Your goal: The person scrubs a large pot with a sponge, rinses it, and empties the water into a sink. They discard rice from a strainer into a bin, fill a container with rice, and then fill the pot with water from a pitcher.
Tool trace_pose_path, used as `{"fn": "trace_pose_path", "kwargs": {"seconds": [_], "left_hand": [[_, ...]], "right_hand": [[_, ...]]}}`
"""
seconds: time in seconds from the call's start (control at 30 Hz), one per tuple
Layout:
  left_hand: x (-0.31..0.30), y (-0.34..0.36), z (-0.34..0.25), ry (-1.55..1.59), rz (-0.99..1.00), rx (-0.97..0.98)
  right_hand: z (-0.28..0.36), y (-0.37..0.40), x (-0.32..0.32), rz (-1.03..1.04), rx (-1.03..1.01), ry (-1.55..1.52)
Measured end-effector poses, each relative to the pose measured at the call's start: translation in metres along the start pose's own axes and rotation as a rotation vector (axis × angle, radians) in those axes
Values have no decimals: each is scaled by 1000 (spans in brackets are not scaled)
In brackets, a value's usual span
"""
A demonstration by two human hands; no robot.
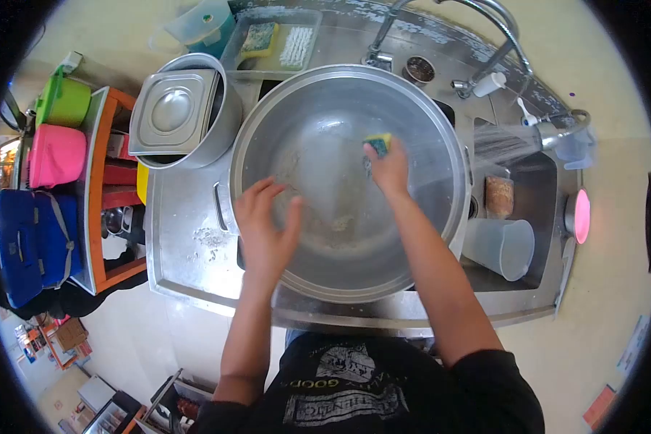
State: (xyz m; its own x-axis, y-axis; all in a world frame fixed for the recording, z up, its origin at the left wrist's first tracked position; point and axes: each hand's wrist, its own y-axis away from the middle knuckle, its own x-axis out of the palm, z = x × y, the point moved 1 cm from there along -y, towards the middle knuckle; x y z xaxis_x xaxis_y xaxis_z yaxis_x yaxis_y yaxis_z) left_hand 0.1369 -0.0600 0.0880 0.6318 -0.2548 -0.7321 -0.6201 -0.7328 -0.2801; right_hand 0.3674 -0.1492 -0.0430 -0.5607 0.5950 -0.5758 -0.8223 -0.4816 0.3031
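Steel counter (184,210) beneath wide grey pot (333,181)

From where I stand: one view only, head cam on the person, facing forward and steeply down. Lens is very wide; view is round, corners black, and the metal counter (184,249) bows along its front edge. Near stuff: black shirt (412,376) at bottom center, seen from above, forearms running up from it. Large pot (329,264) takes the middle, within arm's reach, camera looking into it past the rim; left hand (267,228) and right hand (390,170) both in frame over it. Faucet (385,59) at top, a bit farther off. Shelf (98,188) at left, pale wall (615,79) at right. Floor (130,333) lower left, farther down.
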Motion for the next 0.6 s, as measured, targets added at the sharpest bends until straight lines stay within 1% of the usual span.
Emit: {"fn": "trace_pose_path", "kwargs": {"seconds": [0.07, 0.1, 0.13, 0.17, 0.2, 0.23, 0.27, 0.3, 0.37, 0.4, 0.47, 0.5, 0.57, 0.6], "left_hand": [[-20, 12, 40, 90, -57, -57], [-26, 20, 63, 35, -63, -90], [-32, 27, 84, -4, -38, -98], [-38, 30, 98, 63, -22, -77], [-43, 32, 111, 110, 8, -74], [-47, 35, 121, 160, 49, -72], [-49, 39, 131, 307, 54, -188], [-52, 40, 142, 317, 66, -205], [-55, 40, 159, -13, 302, 69], [-56, 38, 158, -34, 321, 60], [-54, 42, 168, -20, 322, 62], [-52, 43, 172, -13, 312, 75], [-50, 45, 173, -26, 307, 63], [-49, 47, 174, -51, 303, 79]], "right_hand": [[-6, -22, 27, -289, -304, 366], [-21, -30, 43, -290, -321, 380], [-42, -30, 63, -335, -455, 548], [-48, -24, 76, -370, -576, 715], [-56, -27, 83, -358, -568, 725], [-68, -25, 83, -332, -515, 696], [-77, -20, 78, -303, -460, 672], [-76, -18, 71, -289, -450, 689], [-69, -23, 57, -410, -286, 480], [-64, -30, 62, -405, -283, 491], [-58, -48, 75, -585, -29, 436], [-54, -58, 90, -581, -26, 449], [-43, -70, 115, -741, -235, 390], [-43, -70, 114, -743, -229, 400]]}}
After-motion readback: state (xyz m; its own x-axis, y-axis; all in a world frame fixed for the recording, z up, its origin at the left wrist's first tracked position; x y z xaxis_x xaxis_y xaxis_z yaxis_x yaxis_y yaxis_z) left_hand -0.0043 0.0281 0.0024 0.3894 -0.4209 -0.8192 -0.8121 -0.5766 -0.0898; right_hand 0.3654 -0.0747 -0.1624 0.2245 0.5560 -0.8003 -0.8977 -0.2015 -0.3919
